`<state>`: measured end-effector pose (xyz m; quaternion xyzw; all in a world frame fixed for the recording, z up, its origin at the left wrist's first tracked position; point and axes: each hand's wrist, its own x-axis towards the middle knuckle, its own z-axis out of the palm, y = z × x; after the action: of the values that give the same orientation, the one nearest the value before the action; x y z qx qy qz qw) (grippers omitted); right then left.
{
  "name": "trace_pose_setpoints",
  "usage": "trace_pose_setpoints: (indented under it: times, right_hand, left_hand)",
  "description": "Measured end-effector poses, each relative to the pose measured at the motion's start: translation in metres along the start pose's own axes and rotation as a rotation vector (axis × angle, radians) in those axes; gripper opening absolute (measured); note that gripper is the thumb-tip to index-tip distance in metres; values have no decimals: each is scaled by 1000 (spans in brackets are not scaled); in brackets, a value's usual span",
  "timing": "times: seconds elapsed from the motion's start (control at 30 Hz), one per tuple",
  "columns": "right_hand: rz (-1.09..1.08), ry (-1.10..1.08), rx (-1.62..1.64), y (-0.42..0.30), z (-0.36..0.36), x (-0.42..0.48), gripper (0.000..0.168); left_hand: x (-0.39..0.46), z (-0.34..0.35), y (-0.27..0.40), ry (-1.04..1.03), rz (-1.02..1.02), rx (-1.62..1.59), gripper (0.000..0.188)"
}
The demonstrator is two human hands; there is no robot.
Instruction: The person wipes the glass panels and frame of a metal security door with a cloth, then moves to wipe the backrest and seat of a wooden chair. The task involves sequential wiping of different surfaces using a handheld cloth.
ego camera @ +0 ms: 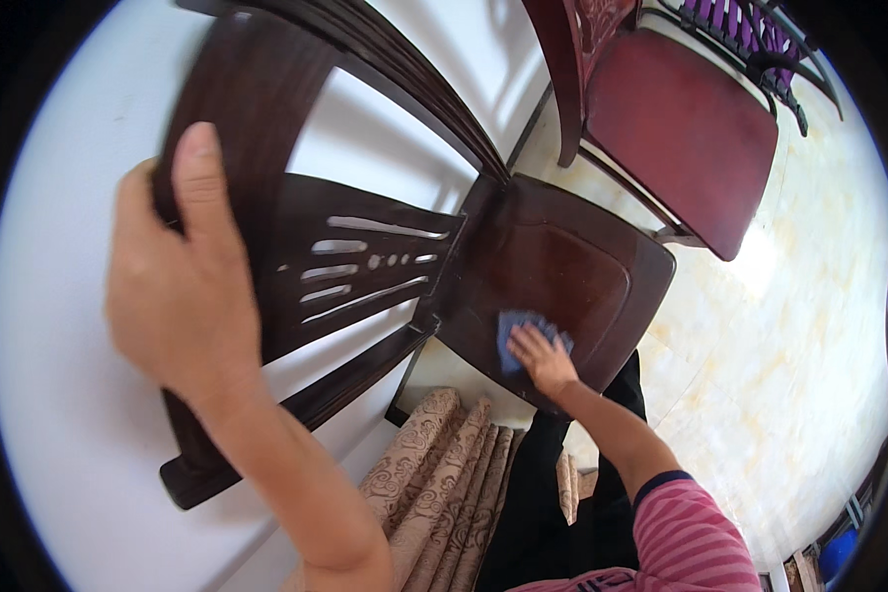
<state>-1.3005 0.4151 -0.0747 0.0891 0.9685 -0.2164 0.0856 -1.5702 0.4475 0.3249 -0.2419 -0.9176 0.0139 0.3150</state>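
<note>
A dark brown wooden chair [481,281] stands before me, close to a white wall. My left hand [185,281] grips the top rail [244,96] of its backrest, with the thumb over the front face. Below the rail, the back splat [362,251] has long slots and small round holes cut through it. On the near side of the seat [555,259], my right hand [540,355] presses a folded blue-grey cloth [512,346] flat with spread fingers. The palm side and part of the cloth are hidden under that hand.
Beyond the brown chair stands a chair with a red seat [681,140]. Behind it, a purple-slatted item on a black frame [740,29] shows. A patterned beige curtain [444,473] hangs beside my legs. Pale marbled tiles [718,355] cover the floor. Something blue [840,555] sits at lower right.
</note>
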Motion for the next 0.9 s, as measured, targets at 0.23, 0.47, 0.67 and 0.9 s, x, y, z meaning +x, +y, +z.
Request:
trace_pose_setpoints:
  times: [0.23,0.47,0.67,0.9]
  right_hand:
    - [580,653,1268,-47,-90,75,24]
    - [-18,1001,1063,-115,-283,173,57]
    - [316,1042,1053,-86,-146,203,63]
    - [351,929,888,-27,-78,201,55]
  left_hand:
    - [-13,-40,-36,-238,134,-391,38]
    - [-43,-44,-66,-328,-112,-192,48]
    - [-50,-31,-61,-175,-87,-151,48]
    - [-49,-22,-61,-66,-156,-93,47]
